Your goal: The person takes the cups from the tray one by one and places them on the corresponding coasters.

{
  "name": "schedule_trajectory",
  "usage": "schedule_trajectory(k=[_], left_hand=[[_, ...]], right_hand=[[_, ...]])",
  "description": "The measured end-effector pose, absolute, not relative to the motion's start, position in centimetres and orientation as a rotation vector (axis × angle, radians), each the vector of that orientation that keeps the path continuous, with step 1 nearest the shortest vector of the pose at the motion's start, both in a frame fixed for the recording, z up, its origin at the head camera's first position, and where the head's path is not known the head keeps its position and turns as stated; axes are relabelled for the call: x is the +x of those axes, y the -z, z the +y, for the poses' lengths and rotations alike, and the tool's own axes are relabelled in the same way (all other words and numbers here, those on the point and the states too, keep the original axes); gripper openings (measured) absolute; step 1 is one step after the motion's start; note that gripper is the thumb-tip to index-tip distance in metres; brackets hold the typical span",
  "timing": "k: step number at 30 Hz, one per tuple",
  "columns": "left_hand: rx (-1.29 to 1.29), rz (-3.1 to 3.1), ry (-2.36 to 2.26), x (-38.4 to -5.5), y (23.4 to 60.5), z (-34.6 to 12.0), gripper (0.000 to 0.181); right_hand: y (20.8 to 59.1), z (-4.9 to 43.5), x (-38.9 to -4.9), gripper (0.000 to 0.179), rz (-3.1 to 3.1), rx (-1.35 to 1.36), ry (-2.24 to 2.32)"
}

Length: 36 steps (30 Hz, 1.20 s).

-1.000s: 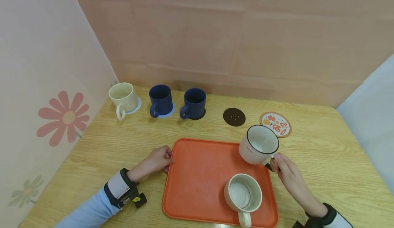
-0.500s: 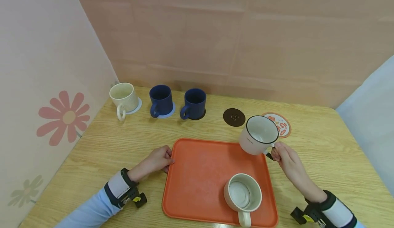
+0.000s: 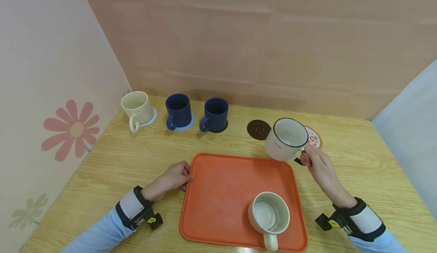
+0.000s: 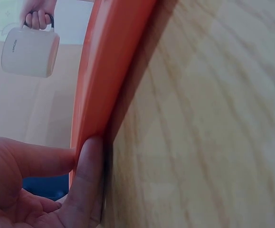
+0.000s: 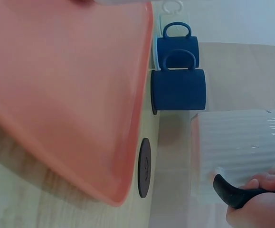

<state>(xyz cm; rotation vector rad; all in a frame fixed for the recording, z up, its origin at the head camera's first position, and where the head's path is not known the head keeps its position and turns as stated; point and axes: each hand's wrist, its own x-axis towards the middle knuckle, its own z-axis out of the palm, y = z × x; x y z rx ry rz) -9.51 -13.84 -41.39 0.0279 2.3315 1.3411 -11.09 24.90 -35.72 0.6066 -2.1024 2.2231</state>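
My right hand (image 3: 318, 164) grips the black-and-white handle of a white mug (image 3: 282, 145) with a black rim. The mug hangs in the air above the tray's far right corner, tilted, its opening toward the head camera; it partly covers a patterned round coaster (image 3: 313, 138). In the right wrist view, fingers (image 5: 270, 180) curl round the black handle. My left hand (image 3: 174, 176) pinches the left rim of an orange tray (image 3: 222, 196) between thumb and finger, plain in the left wrist view. On the tray's near right part stands a cream mug (image 3: 257, 217), handle toward me.
A brown coaster (image 3: 258, 130) lies left of the held mug. Along the back stand two navy mugs (image 3: 218, 118) on coasters and a pale cream mug (image 3: 141, 110) on a light coaster. Cloth walls (image 3: 239, 48) close off the back and sides of the wooden table (image 3: 136, 158).
My right hand has carried the white mug away from me, from over the tray toward the coasters at the back. My left hand has stayed on the tray's rim.
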Motion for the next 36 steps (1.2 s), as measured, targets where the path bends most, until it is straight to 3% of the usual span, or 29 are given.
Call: schedule_trajectory(k=[36], left_hand=[[0.039,2.325,-1.361,-9.3,41.2,-13.8,0.009]], right_hand=[[36.4,23.6,-17.0,0.032,-1.944,0.483,-2.396]])
